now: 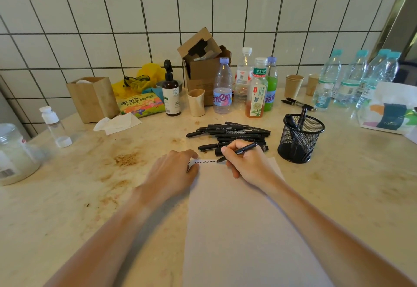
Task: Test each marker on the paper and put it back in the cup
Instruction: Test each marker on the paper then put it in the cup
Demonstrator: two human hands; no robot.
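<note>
Paper (237, 219) lay nearest on the stained bench (90, 196), a plain pale sheet, blank except for short black squiggles along its far edge.

Left hand (173, 171) rested on the far-left corner, fingers curled under; whether it held a cap could not be told. Right hand (246, 164) had its grip pinching a black marker (239, 152), tip on the paper at the end of the squiggle row.

Risks, as judged: the tip sat close to the sheet's edge, so a longer stroke could run onto the bench; if the left hand eased off, the paper could skid.

Beyond lay the heap of black markers (232, 133), capped, just beside the writing hand. Mesh cup (301, 138) stood right of it, a few markers inside.
</note>
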